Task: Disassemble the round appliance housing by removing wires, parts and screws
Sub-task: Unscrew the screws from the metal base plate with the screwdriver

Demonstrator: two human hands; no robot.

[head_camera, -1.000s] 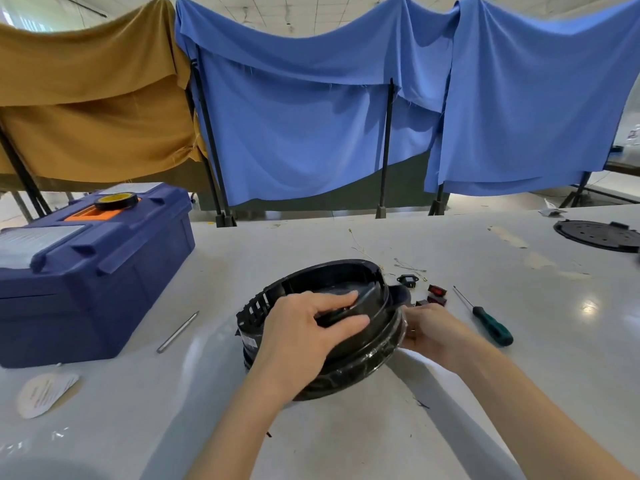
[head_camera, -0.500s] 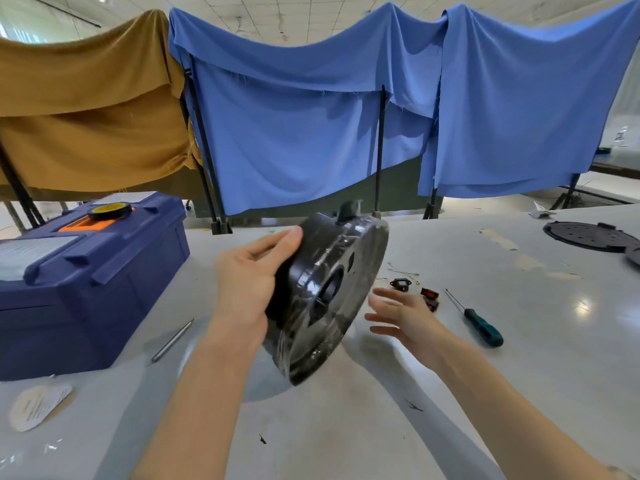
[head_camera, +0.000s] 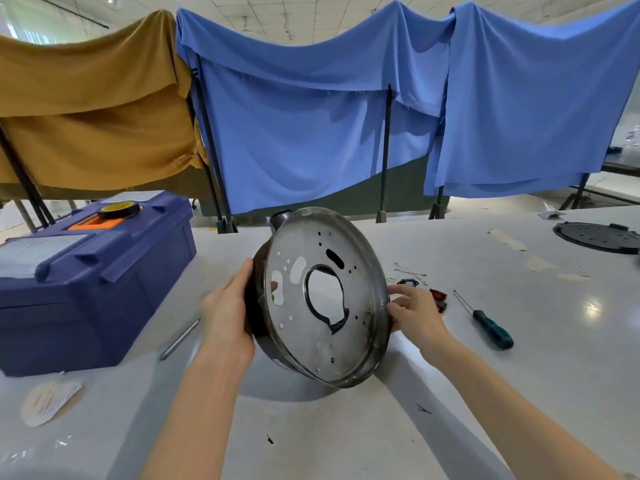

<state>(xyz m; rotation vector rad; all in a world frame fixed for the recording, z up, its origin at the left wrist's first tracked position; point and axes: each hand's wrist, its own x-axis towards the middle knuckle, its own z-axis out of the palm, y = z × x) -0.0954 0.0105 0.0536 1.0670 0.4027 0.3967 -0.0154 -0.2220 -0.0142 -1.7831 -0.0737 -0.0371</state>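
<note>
The round appliance housing [head_camera: 322, 327] is held up off the white table [head_camera: 519, 375], tilted on edge with its metal face toward me. That face has a large central cut-out and several small holes. My left hand [head_camera: 227, 311] grips the housing's left rim, fingers hidden behind it. My right hand [head_camera: 414, 311] holds the right rim with curled fingers. Small removed parts, a black one [head_camera: 408, 282] and a red one [head_camera: 439, 295], lie on the table just behind my right hand.
A green-handled screwdriver [head_camera: 485, 323] lies to the right. A blue toolbox [head_camera: 86, 278] with a tape roll [head_camera: 119, 209] stands at the left, a metal rod [head_camera: 180, 338] beside it. A black round cover [head_camera: 597, 237] lies far right. A paper scrap [head_camera: 48, 401] lies front left.
The housing was lifted off the table and turned over, so its metal face now points at me. My right hand let go during the flip and now holds the right rim.
</note>
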